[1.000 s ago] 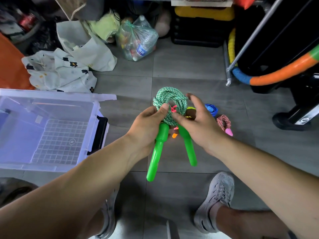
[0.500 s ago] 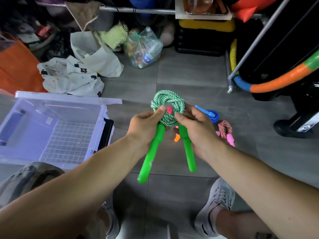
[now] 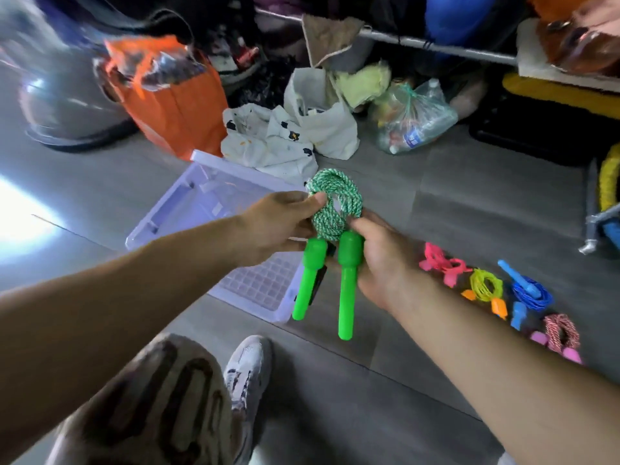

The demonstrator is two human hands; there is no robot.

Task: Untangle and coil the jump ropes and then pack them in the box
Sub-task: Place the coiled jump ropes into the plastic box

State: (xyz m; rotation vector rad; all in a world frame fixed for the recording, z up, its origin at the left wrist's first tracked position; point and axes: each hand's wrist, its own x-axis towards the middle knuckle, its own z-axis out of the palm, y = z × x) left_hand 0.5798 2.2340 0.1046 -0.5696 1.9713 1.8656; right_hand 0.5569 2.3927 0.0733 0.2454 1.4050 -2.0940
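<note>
Floor [image 3: 453, 196] of grey tiles runs under everything. Sitting on it at centre-left is the clear plastic box [image 3: 174, 209], lid off, its gridded bottom showing. Behind that, an orange bag [image 3: 181, 109] stands against the clutter, with white cloth bags [image 3: 268, 142] slumped just beside it and a knotted clear bag of bottles [image 3: 412, 119] further right. Down low, a pale shoe [image 3: 245, 367] is planted on the tiles.

Now the action: the green jump rope [image 3: 335, 209] is up off the floor, wound into a neat round coil and held between both hands, overlapping the box's right edge in this view. The left grip [image 3: 278, 226] is pinching the coil's left side between thumb and fingertips. The right grip [image 3: 382, 260] is clenched around the top of the right green handle, thumb pressed to the bottom of the coil. Both green handles [image 3: 310, 280] hang down side by side, close together.

Off to the right, four smaller bundles lie in a row on the floor, well apart from the box: a pink rope [image 3: 439, 263], a yellow rope [image 3: 484, 286] with orange handles, a blue rope [image 3: 530, 293], and a red-and-white rope [image 3: 560, 333] with pink handles.
</note>
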